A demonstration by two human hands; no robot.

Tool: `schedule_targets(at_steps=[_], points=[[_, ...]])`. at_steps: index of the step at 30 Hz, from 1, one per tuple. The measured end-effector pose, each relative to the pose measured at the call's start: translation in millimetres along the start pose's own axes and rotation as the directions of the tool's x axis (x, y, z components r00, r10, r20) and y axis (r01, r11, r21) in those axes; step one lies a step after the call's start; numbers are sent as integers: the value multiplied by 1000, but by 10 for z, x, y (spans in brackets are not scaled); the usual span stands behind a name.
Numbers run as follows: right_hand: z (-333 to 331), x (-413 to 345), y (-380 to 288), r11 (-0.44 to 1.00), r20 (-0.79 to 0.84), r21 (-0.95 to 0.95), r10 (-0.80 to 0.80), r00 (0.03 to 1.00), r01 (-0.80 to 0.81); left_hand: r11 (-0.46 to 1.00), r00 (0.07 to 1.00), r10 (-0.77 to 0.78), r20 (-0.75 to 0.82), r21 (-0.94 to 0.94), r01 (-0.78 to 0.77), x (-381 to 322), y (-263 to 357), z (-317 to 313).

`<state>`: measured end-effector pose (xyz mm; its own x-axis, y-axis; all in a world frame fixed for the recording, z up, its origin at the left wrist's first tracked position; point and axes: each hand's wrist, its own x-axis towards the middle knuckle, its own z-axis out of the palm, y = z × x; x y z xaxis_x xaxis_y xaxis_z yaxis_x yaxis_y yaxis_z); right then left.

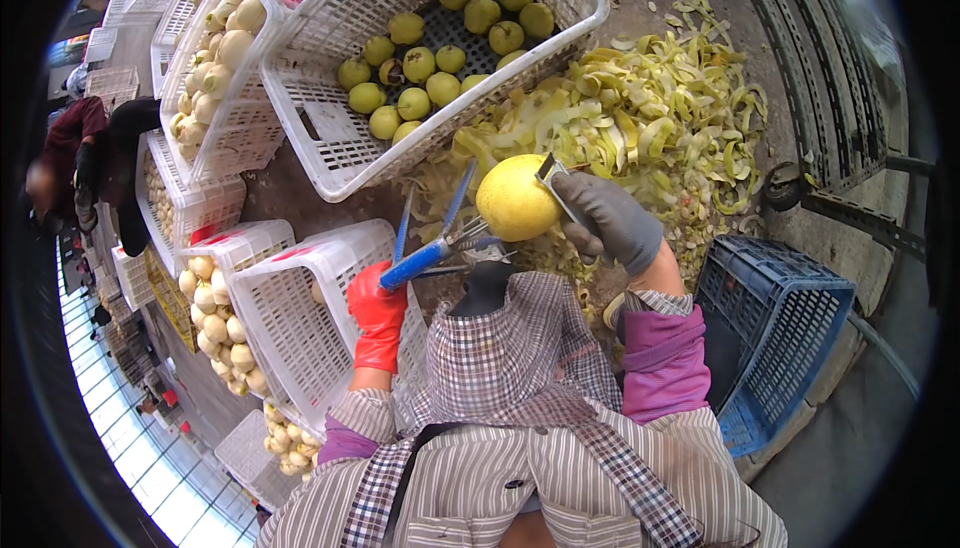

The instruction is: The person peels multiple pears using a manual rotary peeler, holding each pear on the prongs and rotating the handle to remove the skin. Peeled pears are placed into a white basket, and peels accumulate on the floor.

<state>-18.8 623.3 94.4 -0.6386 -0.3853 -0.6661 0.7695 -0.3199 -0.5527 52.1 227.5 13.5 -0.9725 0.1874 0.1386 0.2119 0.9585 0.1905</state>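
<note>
A whole yellow pear-like fruit [517, 197] is held up on the metal prongs [474, 230] of a blue metal stand [424, 259]. My right hand [611, 218], in a grey glove, grips a peeler [556, 180] with its blade end against the fruit's upper right side. My left hand [379, 312] wears a red rubber glove and is closed around the left end of the stand's blue tube; the part inside the fist is hidden. Behind the fruit, a white plastic crate [341, 162] holds several unpeeled yellow-green fruits [418, 64].
Long peels [645, 113] are heaped on the floor ahead right. White crates of pale peeled fruit [221, 327] line the left, beside another white crate [289, 323]. A blue crate [784, 308] lies at right, near a metal rack [817, 45]. Another person [79, 135] is at far left.
</note>
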Motion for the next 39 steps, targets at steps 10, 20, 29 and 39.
schedule_targets(at_steps=[10,20,29,39], points=[[-111,64,73,950,164,277,99,981,-142,982,984,-87,158,178,59,-341,206,-546],[-54,-75,175,922,124,341,151,981,-185,967,998,-1,64,256,-16,498,47,-1077],[-28,25,139,974,-71,204,118,990,-101,998,997,-36,72,54,32,-18,375,-1087],[-55,-73,135,932,35,256,257,966,-257,977,1000,1,-26,211,5,317,200,-1075]])
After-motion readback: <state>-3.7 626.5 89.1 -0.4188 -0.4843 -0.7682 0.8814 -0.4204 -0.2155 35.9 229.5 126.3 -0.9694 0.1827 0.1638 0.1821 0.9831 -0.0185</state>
